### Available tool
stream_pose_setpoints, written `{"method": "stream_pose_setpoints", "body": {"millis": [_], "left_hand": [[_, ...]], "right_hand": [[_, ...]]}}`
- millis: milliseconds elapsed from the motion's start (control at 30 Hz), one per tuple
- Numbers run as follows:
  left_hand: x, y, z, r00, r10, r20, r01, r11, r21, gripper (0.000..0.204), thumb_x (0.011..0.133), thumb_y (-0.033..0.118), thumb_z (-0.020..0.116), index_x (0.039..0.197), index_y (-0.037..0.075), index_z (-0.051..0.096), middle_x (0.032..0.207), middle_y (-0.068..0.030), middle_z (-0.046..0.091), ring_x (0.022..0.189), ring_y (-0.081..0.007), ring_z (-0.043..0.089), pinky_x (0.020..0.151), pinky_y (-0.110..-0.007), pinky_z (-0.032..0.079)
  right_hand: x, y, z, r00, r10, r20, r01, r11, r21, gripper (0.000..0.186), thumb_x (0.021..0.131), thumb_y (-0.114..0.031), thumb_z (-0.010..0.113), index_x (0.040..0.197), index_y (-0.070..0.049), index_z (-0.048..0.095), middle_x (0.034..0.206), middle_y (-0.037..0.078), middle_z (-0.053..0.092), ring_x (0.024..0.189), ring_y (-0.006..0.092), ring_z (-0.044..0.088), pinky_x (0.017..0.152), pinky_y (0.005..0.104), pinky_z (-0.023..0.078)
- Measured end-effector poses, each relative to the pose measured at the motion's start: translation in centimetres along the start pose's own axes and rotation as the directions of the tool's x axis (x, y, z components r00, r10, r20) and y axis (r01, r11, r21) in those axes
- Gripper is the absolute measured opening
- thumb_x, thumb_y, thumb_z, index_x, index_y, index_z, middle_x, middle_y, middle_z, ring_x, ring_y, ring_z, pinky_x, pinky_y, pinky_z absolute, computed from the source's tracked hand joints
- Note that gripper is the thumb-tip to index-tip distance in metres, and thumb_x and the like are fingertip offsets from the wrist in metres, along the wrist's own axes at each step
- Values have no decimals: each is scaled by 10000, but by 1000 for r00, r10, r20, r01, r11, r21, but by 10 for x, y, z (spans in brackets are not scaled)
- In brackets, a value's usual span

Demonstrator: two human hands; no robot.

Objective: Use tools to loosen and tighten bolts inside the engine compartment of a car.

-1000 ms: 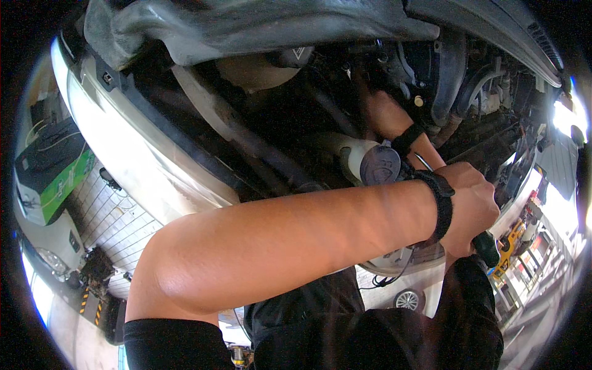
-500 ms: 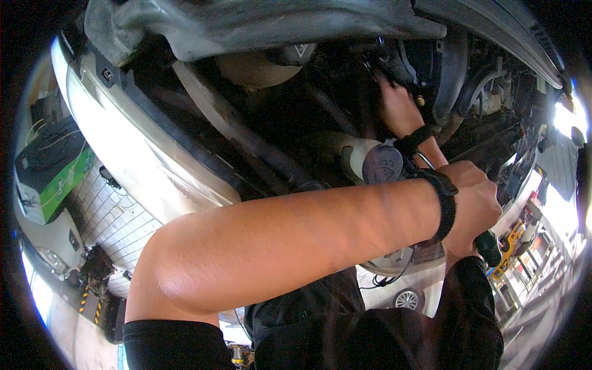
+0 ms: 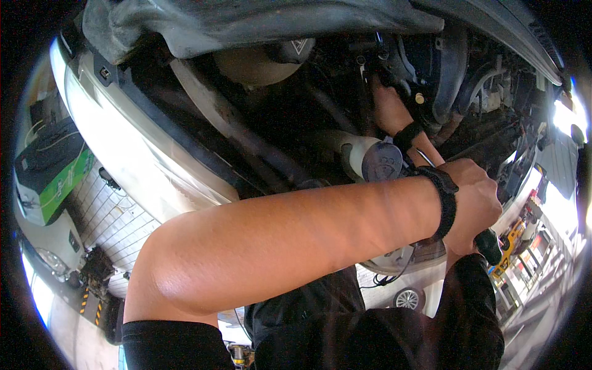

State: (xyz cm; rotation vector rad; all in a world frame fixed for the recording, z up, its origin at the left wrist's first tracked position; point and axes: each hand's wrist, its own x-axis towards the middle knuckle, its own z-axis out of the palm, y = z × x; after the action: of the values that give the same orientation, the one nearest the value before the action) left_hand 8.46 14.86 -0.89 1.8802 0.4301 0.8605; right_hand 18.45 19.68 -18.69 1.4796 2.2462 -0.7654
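My left arm crosses the view from the lower left, and my left hand [image 3: 472, 194] is closed in a fist at the right. It grips a dark-handled tool [image 3: 489, 248] with a thin metal shaft, like a screwdriver. The handle's end shows below the fist; the shaft points up and left beside my right forearm. My right hand [image 3: 393, 111] reaches deep into a dark space under the vehicle's bodywork. Its fingers curl in shadow around a slim shiny wrench [image 3: 362, 69] with a ring-like end. What that end bears on is too dark to make out.
A grey plastic panel [image 3: 290, 28] spans the top. A white bumper [image 3: 129, 135] curves down the left. A pale reservoir with a round cap [image 3: 382, 162] sits above my left forearm. A dark hose [image 3: 449, 80] runs right of my right hand. Another vehicle's wheel [image 3: 408, 299] shows below.
My right hand has shifted slightly down and left, and more of the wrench's ring end shows now. My left hand has barely moved, still around the handle.
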Motion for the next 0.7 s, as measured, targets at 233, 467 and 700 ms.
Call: {"method": "stream_pose_setpoints", "body": {"millis": [233,467,700], "left_hand": [[-1,1,-2,1000,3,23,-3,1000,18,340,654,382,722,725,49,723,727,-163,691,727,-334,706,672,-428,572],[0,-1,1,1000,15,-3,-15,1000,4,346,640,393,723,706,53,718,704,-155,687,695,-333,704,643,-433,571],[0,-3,3,999,30,-33,-30,999,11,340,645,392,717,697,56,716,700,-162,684,689,-339,702,629,-434,570]], "right_hand": [[-1,-5,-12,1000,23,0,-23,1000,-18,589,824,6,524,1390,8,359,1036,344,602,1004,498,577,865,525,477],[3,9,-4,1000,18,24,-16,996,-85,463,825,5,516,1278,41,423,965,327,617,959,500,590,823,542,483],[5,15,2,999,-45,17,46,996,-80,379,809,16,527,1185,62,507,1015,320,605,1013,468,578,852,510,482]]}}
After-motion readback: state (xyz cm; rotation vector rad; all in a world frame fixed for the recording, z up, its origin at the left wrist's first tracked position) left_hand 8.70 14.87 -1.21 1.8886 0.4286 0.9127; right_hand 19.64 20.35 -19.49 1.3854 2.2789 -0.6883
